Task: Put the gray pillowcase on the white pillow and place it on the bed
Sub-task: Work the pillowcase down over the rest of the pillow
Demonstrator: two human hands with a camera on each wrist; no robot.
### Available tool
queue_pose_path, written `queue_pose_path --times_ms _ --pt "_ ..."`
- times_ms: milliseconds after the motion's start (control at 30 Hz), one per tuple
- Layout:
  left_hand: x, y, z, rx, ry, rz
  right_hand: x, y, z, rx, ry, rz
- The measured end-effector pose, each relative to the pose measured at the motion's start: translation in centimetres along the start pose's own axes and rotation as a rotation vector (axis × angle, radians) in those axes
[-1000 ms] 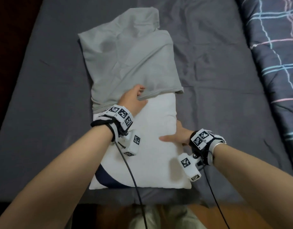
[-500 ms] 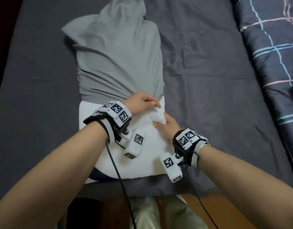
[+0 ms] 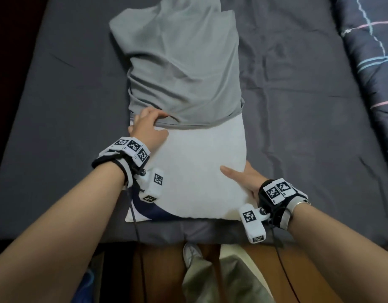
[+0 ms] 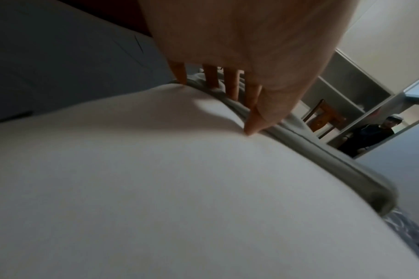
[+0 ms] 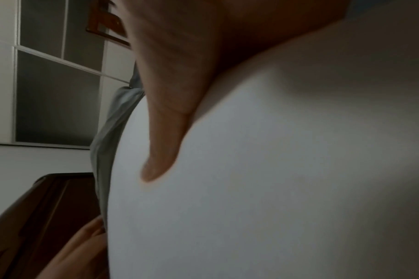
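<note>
While the white pillow (image 3: 195, 171) lies lengthwise on the dark gray bed (image 3: 298, 127), its far half is covered by the gray pillowcase (image 3: 182, 68), whose open hem runs across the pillow's middle. The near half is left bare, and a dark blue curved mark (image 3: 153, 212) is seen at its near left corner.

The hem is gripped at the pillow's left side by the left hand (image 3: 148, 127): in the left wrist view the fingers (image 4: 232, 85) are seen curled down over the gray edge (image 4: 299, 143), with the thumb tip pressed on the white cover beside it.

The pillow's right edge is clasped by the right hand (image 3: 243, 178). The thumb (image 5: 165, 143) is laid flat across the top of the white cover, and the other fingers are hidden below the edge, so the hand is clamped on the pillow itself.

A plaid blanket (image 3: 372, 51) is seen along the bed's right side, well apart from the pillow. Beyond the bed, shelving (image 4: 351, 88) and a wooden chair (image 4: 323, 117) are caught in the left wrist view.
</note>
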State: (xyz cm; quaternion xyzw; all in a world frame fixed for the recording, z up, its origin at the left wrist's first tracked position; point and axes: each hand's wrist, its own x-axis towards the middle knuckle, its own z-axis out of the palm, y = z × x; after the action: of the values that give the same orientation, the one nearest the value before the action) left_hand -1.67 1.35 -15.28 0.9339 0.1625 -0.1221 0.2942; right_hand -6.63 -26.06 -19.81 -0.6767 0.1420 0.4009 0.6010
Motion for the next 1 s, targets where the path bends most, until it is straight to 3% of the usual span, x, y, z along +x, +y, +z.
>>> queue_pose_path --times_ms 67,200,433,533,667,767,833,933,1000 --pt "-0.1 -0.6 0.1 0.075 0.041 -0.002 0.0 -0.1 0.5 0.04 0.008 -0.042" --pt "-0.5 -1.0 0.7 0.072 0.029 -0.057 0.9 -0.1 2.3 0.104 0.24 -0.115" --pt "-3.4 -1.5 -0.5 -0.195 -0.039 -0.056 2.1 -1.4 3.4 0.342 0.55 -0.078" --pt "-5.3 -0.5 -1.3 -0.429 -0.146 -0.027 1.8 -2.8 2.6 0.413 0.637 -0.047" --pt "-6.9 -0.6 -0.9 -0.475 -0.252 -0.008 1.2 -3.8 1.0 0.198 0.626 -0.087" --pt "-7.3 -1.8 0.4 -0.432 -0.202 -0.068 0.9 -3.5 0.1 -0.148 0.638 -0.051" --pt "-7.2 -2.7 1.0 -0.431 -0.119 -0.126 1.0 -3.6 0.0 -0.378 0.755 -0.022" --pt "-6.7 -3.8 1.1 -0.369 0.051 -0.144 0.5 -4.8 2.6 -0.612 0.893 -0.227" --pt "-6.3 -4.7 1.3 -0.324 0.105 -0.147 0.0 -5.0 5.6 -0.709 0.756 -0.4"
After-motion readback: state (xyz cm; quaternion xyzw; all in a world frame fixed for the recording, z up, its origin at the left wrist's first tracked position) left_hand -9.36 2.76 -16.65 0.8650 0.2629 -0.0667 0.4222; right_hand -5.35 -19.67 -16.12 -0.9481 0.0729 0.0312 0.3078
